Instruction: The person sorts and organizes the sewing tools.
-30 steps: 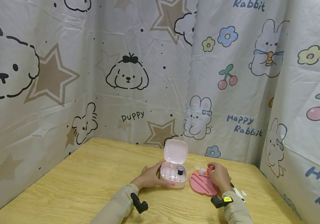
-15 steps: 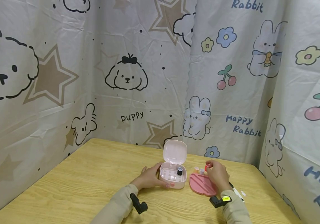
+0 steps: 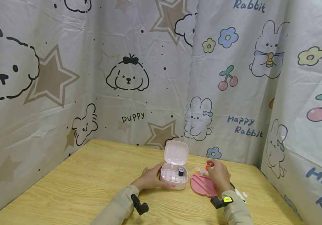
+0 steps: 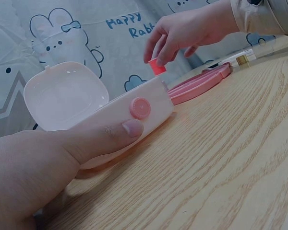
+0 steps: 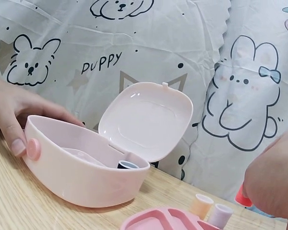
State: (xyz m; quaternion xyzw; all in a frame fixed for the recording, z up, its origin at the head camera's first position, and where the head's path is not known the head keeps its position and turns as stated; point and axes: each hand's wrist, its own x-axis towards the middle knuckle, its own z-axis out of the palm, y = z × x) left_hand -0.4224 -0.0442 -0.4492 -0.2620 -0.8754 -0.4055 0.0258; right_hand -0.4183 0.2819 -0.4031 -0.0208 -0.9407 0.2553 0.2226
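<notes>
Right hand (image 3: 219,175) pinches red spool (image 4: 157,67) beyond pink tray (image 3: 201,185)
Left hand (image 3: 149,178) grips open pink box (image 5: 86,175); black spool (image 3: 181,172) stands inside, right.

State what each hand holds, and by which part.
The right hand pinches the red spool near its upper end. The left hand grips the pink box round its left side, thumb on the front beside the button.

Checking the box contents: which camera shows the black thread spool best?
Head view: it looks into the pink box, showing the black thread spool upright, top and side. The right wrist view shows only its top, past the rim; in the left wrist view, the box hides it.
</notes>
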